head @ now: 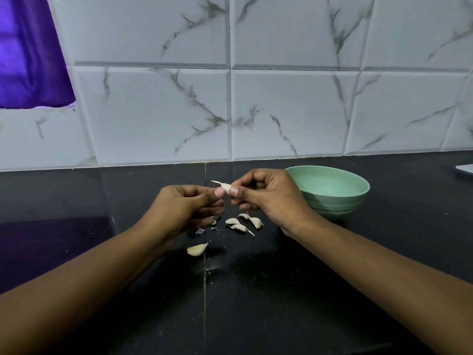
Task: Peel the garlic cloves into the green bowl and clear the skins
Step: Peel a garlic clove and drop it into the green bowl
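Note:
Both hands hold one unpeeled garlic clove (225, 186) above the black counter. My right hand (266, 196) pinches it between thumb and forefinger, and my left hand (186, 208) touches it with its thumb tip, fingers curled. The clove's thin papery tip points up and left. Below the hands, several unpeeled cloves (242, 224) lie in a small cluster, and one more clove (197, 249) lies apart, nearer to me. Small skin bits (200, 230) lie beside them. The green bowl (353, 201) stands just right of my right hand; its visible inside looks bare.
The black counter (230, 290) runs back to a white marble-pattern tiled wall (256, 98). A purple cloth (28, 52) hangs at the upper left. A pale flat object (464, 172) shows at the right edge of the counter.

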`<action>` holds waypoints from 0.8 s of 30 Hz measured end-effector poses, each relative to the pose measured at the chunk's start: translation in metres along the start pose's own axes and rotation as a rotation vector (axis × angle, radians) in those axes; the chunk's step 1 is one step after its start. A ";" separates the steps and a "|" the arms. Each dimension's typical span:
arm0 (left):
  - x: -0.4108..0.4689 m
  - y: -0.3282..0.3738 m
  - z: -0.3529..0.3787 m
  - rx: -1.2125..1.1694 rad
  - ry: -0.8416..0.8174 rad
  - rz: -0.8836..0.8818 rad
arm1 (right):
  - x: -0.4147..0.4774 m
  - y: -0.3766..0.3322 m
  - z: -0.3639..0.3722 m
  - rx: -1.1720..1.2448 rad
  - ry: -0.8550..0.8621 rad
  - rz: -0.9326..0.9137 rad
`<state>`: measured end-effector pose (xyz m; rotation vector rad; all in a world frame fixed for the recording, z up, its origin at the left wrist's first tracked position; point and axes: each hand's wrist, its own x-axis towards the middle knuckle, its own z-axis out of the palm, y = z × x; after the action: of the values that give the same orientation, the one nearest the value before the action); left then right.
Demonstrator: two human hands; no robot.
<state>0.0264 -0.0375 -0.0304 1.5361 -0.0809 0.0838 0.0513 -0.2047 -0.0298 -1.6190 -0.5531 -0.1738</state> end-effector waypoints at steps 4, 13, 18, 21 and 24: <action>-0.002 -0.002 0.005 -0.079 -0.039 0.088 | -0.001 0.003 0.004 -0.071 -0.015 -0.048; -0.003 -0.003 0.005 -0.075 -0.014 0.204 | -0.006 -0.003 0.004 -0.165 -0.032 -0.155; -0.005 -0.006 0.004 -0.043 -0.030 0.236 | -0.006 0.000 0.002 -0.164 -0.057 -0.140; -0.005 -0.008 0.004 -0.013 -0.040 0.243 | -0.007 0.001 0.002 -0.165 -0.074 -0.116; -0.004 -0.009 0.003 0.021 -0.057 0.244 | -0.007 0.001 0.002 -0.130 -0.084 -0.075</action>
<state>0.0238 -0.0407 -0.0396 1.5440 -0.3132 0.2352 0.0453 -0.2051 -0.0343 -1.7386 -0.6791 -0.2016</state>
